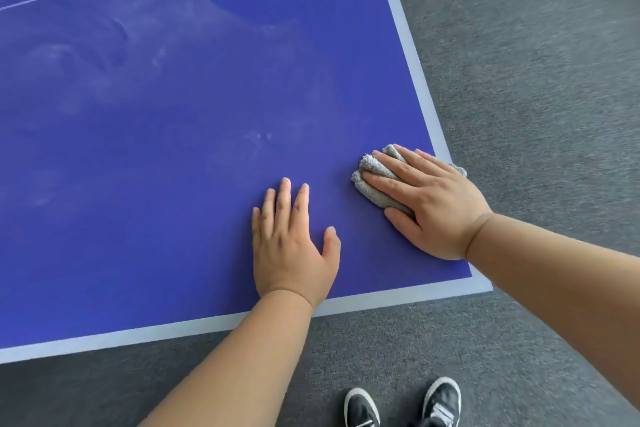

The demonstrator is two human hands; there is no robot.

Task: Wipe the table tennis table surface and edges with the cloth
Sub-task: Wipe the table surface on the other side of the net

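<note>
1. Bare left hand (pixel 291 246) lies palm down, fingers straight and together, thumb spread; left forearm (pixel 242 357) extends from below.
2. Bare right hand (pixel 429 204), palm down, straight fingers slightly spread, presses a crumpled grey terry cloth (pixel 372 173); right forearm (pixel 554 288) enters from the right.

Blue table tennis table (pixel 173 184), white-bordered, streaked with pale smears beyond the cloth (pixel 377 177). Carries that bunched grey cloth, pressed flat under the right hand (pixel 433 208). Bears the left hand (pixel 291 253), lying flat just left of the cloth. Stands on grey carpet (pixel 536 80), with black shoes (pixel 443 399) well nearer than the cloth.
</note>
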